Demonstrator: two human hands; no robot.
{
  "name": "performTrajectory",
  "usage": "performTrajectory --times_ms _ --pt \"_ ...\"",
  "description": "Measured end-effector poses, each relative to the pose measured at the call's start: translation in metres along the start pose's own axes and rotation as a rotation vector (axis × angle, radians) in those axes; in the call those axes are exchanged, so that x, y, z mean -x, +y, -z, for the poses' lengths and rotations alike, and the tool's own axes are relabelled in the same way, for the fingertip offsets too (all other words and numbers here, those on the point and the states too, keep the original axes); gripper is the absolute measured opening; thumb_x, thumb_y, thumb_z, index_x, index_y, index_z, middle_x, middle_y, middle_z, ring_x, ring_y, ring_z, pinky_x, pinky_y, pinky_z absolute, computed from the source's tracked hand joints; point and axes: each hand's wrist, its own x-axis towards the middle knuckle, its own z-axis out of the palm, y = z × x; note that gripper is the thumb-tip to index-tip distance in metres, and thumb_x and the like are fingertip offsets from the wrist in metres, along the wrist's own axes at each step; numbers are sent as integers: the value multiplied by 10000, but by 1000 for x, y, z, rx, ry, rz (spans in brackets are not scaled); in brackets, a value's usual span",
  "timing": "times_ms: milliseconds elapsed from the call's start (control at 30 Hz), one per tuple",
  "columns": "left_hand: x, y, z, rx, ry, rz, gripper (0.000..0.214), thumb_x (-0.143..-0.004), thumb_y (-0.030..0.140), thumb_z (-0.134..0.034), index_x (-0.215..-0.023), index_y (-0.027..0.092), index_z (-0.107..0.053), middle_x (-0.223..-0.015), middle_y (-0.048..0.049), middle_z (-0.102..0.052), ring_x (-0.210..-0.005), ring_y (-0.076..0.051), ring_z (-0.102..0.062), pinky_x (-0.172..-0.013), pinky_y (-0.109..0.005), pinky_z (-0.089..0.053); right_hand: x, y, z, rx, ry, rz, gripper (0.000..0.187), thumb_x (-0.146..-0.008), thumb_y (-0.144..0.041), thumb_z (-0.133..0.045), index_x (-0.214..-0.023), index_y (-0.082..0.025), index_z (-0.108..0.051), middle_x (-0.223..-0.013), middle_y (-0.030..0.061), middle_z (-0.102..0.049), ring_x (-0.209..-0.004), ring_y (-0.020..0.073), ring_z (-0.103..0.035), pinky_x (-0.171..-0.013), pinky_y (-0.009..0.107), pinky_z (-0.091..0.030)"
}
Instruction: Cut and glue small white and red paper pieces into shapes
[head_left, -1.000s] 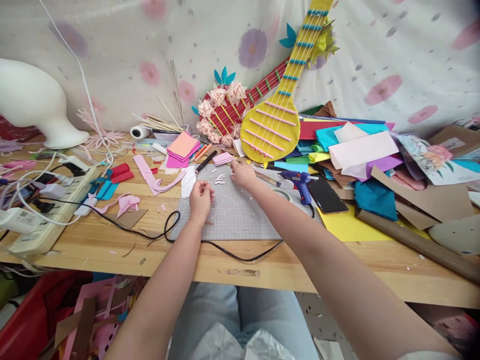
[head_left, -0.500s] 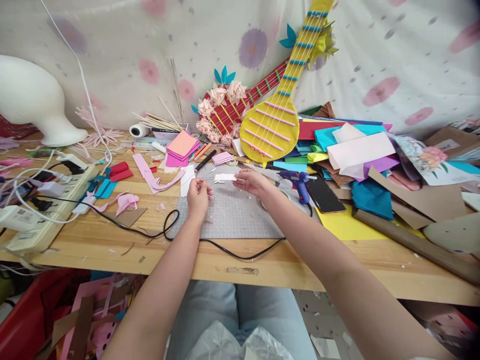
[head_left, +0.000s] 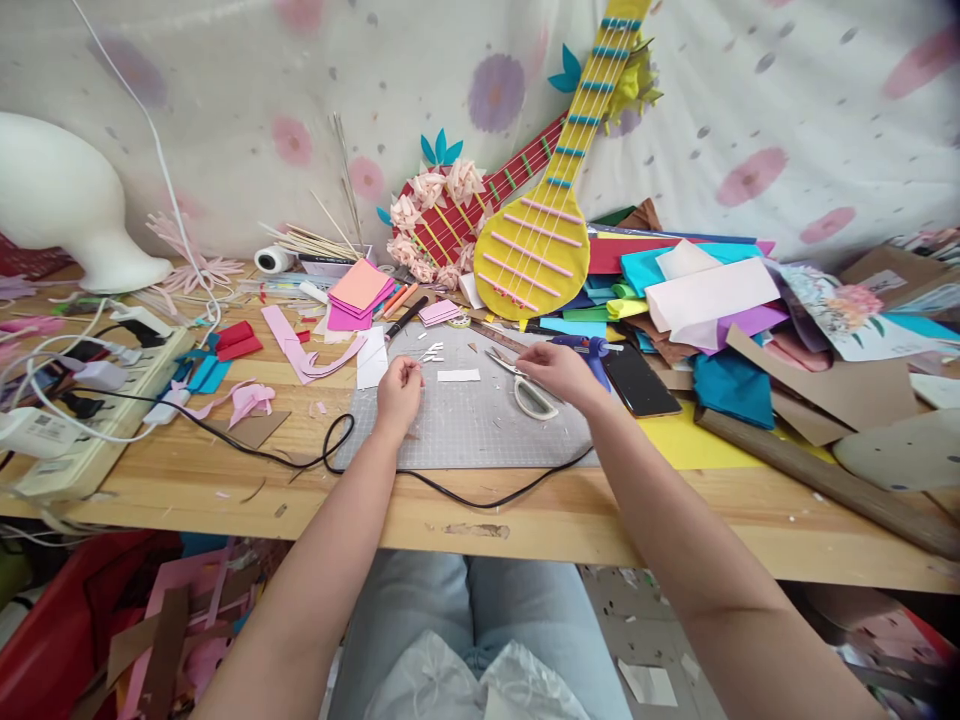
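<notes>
The wooden table point(head_left: 187, 490) stood as it had a second earlier, and the yellow guitar point(head_left: 532, 255) leaned against the cloth behind it with no sign of having been moved. The grey cutting mat point(head_left: 480, 440) lay in front of the person, and the change was on it: the right hand point(head_left: 559, 368), at the mat's far edge a second before and next to a piece of white paper half a second before, had moved across to the scissors point(head_left: 517, 388). Its fingers were curled over them and seemed to touch them, but I cannot tell whether they had closed in a grip. The glue gun point(head_left: 595, 362) was just beyond that hand, partly hidden by it.

The left hand point(head_left: 400, 395) had stayed near the mat's left side. Its fingertips were together; whether they pinched something thin could not be made out.

The paper strip point(head_left: 458, 376) lay flat and alone on the mat between the two hands, touched by neither. By my reading, the right hand was done with placing it and the work had passed from paper to tool. The smallest things, some white bits point(head_left: 433, 352), lay just beyond the strip, near the left fingertips.
</notes>
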Motion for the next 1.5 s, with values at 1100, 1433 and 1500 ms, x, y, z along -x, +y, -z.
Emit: performTrajectory --times_ms 1100,1433,1500 --pt "17 18 -11 -646 -133 -58 130 -791 306 -432 -782 225 -534 -610 23 -524 -580 -125 -471 -541 -249 -266 23 11 -39 -312 -6 4 409 -659 -576 -578 -671 -170 -622 -565 22 -610 -415 93 -491 -402 224 -381" --pt "16 15 -11 -608 -138 -45 118 -780 308 -439 -772 226 -523 -627 24 -540 -595 -127 -486 -561 -244 -298 23 9 -47 -52 105 118 383 -705 -563 -537 -760 -206 -664 -611 36 -647 -648 198 -619 -595 288 -460" --pt "16 15 -11 -601 -138 -45 121 -780 312 -439 -776 226 -524 -632 24 -543 -599 -127 -489 -568 -244 -305 24 6 -48 -34 114 137 376 -712 -542 -543 -812 -202 -669 -648 44 -662 -690 206 -629 -628 291 -463"
